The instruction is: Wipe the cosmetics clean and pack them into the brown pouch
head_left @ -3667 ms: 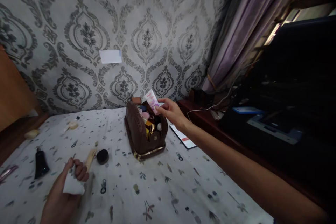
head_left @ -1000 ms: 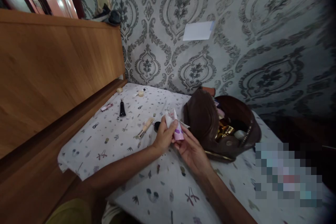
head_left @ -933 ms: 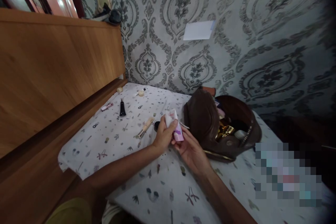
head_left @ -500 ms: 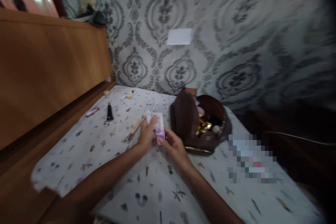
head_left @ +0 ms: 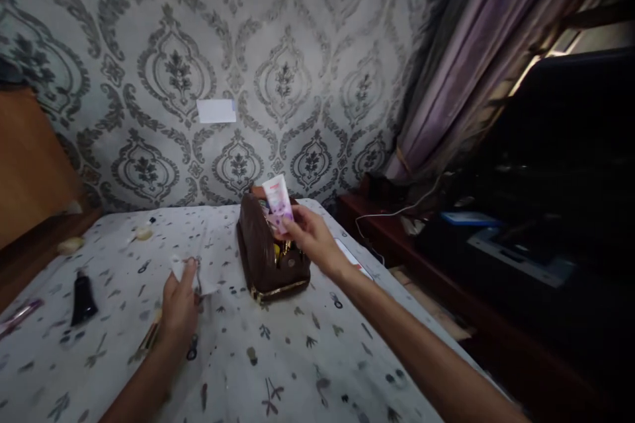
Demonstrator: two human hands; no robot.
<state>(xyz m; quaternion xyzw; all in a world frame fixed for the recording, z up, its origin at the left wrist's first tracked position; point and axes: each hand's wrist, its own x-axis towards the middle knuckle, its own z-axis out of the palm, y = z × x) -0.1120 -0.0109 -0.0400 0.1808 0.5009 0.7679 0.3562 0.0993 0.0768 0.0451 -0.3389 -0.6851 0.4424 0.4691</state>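
My right hand [head_left: 313, 238] grips a small white-and-purple wipes packet [head_left: 278, 197], held upright at the mouth of a brown bag [head_left: 255, 248]. The bag stands unzipped on the patterned cloth, with gold-coloured and other small items showing inside. Lower left, my left hand [head_left: 179, 307] pinches a thin white wipe [head_left: 207, 274] just over the cloth. Makeup brushes [head_left: 147, 338] lie partly hidden beside that wrist. Farther left is a black tube [head_left: 82, 301].
Two beige sponges [head_left: 71, 246] and a pink shiny item [head_left: 20, 317] lie on the left of the cloth [head_left: 258, 377]. At right, a phone-like flat object [head_left: 353, 259] lies beyond my right wrist. A white cable [head_left: 397, 211] runs over the dark red furniture.
The view has swung right. My hands have parted: the right has carried the packet to the bag's opening, while the left is away to the left with the white wipe.
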